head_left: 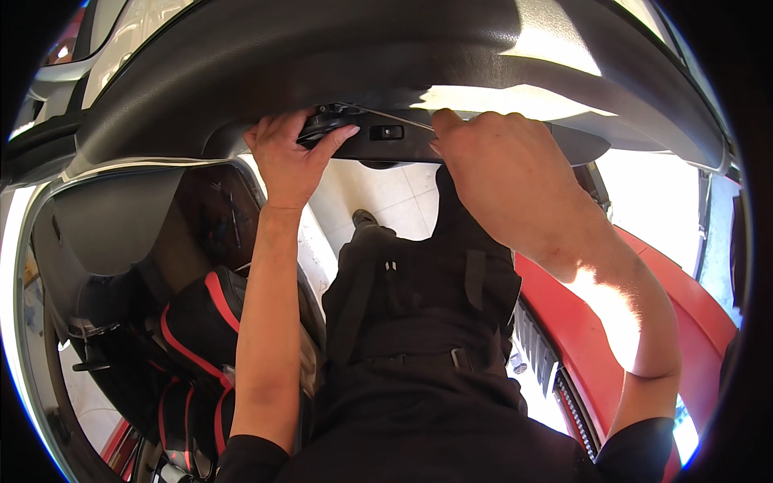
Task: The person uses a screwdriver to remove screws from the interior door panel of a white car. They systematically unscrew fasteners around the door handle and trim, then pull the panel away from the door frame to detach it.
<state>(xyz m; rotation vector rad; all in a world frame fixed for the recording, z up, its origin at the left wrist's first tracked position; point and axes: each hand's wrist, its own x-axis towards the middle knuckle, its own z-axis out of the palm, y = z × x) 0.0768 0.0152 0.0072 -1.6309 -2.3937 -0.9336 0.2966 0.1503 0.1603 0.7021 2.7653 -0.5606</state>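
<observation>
A dark car door panel spans the top of the view. My left hand is closed around a black door-handle piece on the panel, thumb along its lower edge and fingers behind it. My right hand is closed on a thin metal-shafted tool, whose grip is hidden in the fist. The shaft slants left, and its tip meets the upper part of the handle piece. Between the two hands sits a small black window switch in the panel's trim.
To the left, the open doorway shows black seats with red stripes. A red painted body panel lies at the right, beside a black ribbed strip. Pale floor tiles and a shoe show below the door.
</observation>
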